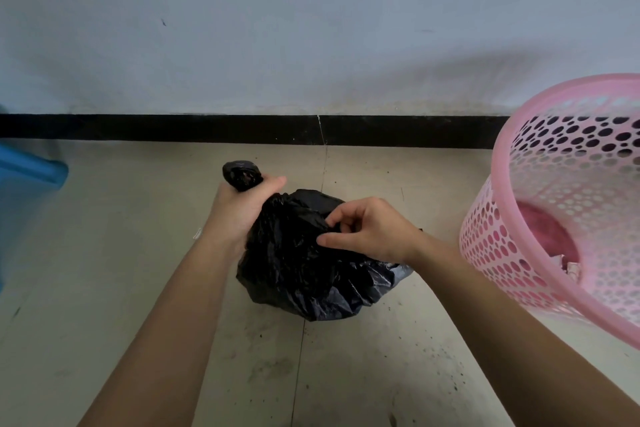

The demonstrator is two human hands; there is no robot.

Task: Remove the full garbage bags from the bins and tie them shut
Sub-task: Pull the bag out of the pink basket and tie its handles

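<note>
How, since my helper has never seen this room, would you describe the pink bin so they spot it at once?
Follow the black skirting strip along the wall to its right end. There, right of the black garbage bag, is the pink bin: the only pink, hole-patterned thing, unlike the solid blue object far left.

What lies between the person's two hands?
In the head view, the crumpled upper part of the black plastic garbage bag lies between them: the left hand grips its twisted neck, the right hand pinches a fold.
</note>
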